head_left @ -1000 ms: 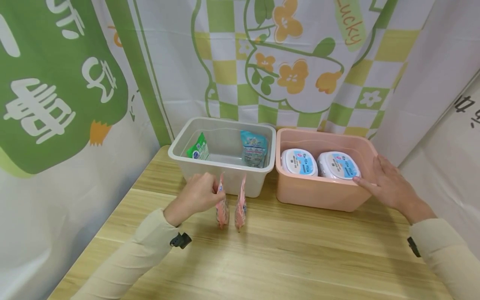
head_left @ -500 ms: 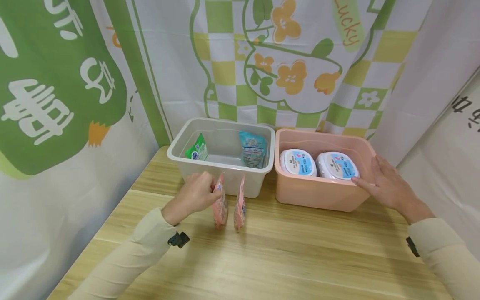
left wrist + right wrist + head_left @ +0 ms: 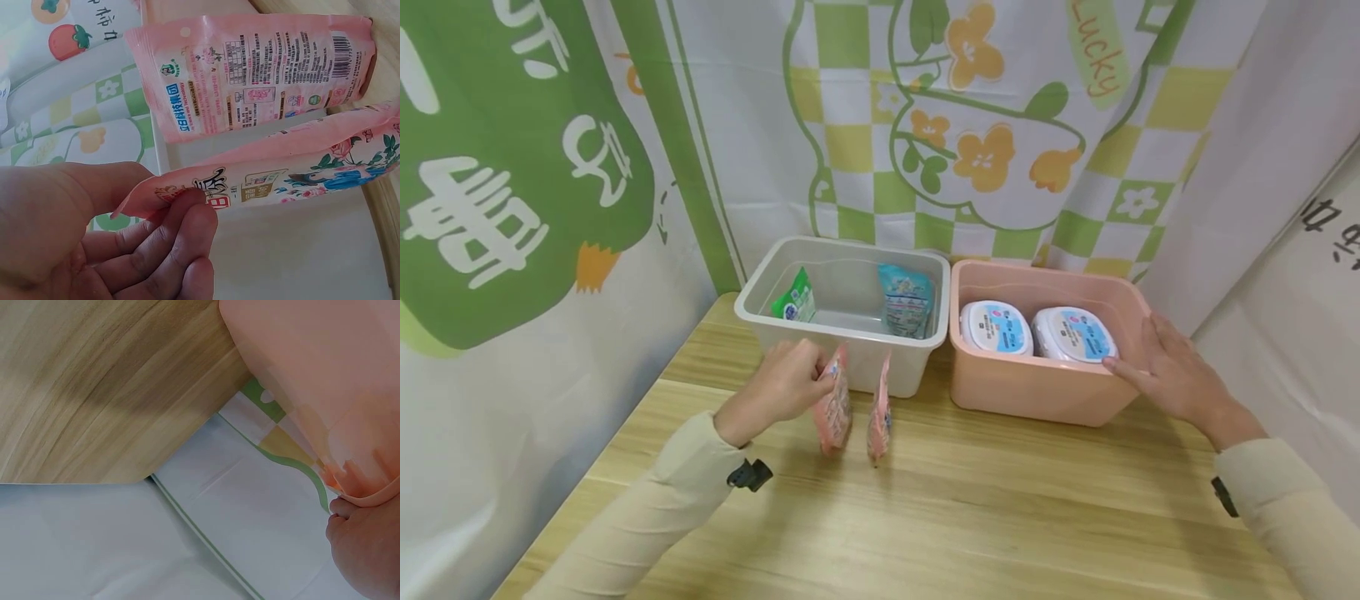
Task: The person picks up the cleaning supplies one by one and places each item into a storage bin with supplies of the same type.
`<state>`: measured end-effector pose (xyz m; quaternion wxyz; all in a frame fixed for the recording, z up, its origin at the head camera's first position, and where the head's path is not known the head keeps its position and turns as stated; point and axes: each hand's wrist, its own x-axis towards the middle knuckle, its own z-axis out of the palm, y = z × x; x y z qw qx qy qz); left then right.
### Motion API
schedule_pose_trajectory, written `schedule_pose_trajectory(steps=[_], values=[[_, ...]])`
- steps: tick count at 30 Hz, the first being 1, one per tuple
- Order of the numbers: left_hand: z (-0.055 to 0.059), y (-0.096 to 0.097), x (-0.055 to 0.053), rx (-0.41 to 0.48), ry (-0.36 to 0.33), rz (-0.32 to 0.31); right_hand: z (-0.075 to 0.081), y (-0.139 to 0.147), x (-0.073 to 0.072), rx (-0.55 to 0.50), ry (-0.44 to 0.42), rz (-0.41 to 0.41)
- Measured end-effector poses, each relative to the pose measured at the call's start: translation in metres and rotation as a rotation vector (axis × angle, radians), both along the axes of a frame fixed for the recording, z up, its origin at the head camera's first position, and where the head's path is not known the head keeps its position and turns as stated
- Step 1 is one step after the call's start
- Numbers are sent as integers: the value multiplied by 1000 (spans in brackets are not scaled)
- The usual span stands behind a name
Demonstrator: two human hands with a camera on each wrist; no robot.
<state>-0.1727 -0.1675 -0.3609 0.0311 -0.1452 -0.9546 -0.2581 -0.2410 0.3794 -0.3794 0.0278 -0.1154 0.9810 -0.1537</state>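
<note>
In the head view my left hand (image 3: 790, 379) pinches the top edge of a pink printed pouch (image 3: 832, 408), which hangs upright in front of the grey bin (image 3: 842, 333). The left wrist view shows thumb and fingers on the corner of this flowered pouch (image 3: 281, 181). A second pink pouch (image 3: 262, 69), its back covered with small print and a barcode, stands beside it. My right hand (image 3: 1183, 375) holds the right front corner of the pink bin (image 3: 1037, 392), thumb over the front rim. At lower right in the right wrist view, the hand (image 3: 365, 544) is partly cut off at the bin's rim.
Inside the grey bin are a green packet (image 3: 797, 298) and a blue pouch (image 3: 906, 300). Two white lidded tubs (image 3: 998, 327) sit in the pink bin. Both bins stand side by side on the wooden table (image 3: 970, 517), against a printed curtain (image 3: 850, 150).
My left hand has shifted slightly left with its pouch, which has turned to show more of its face and widened the gap to the second pouch. The right hand stays put.
</note>
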Motion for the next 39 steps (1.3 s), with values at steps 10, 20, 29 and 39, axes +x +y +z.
schedule_pose_trajectory(steps=[10, 20, 29, 39], values=[[9, 0, 0, 0, 11, -27, -4, 3, 5, -10, -22, -13], [19, -1, 0, -2, 45, -51, -3, 5, 3, 15, -28, -9], [29, -3, 0, -17, 36, -47, -3, 3, 1, 3, -22, -4], [39, -5, 0, -1, 30, -43, -1, 2, -1, 21, -20, 4]])
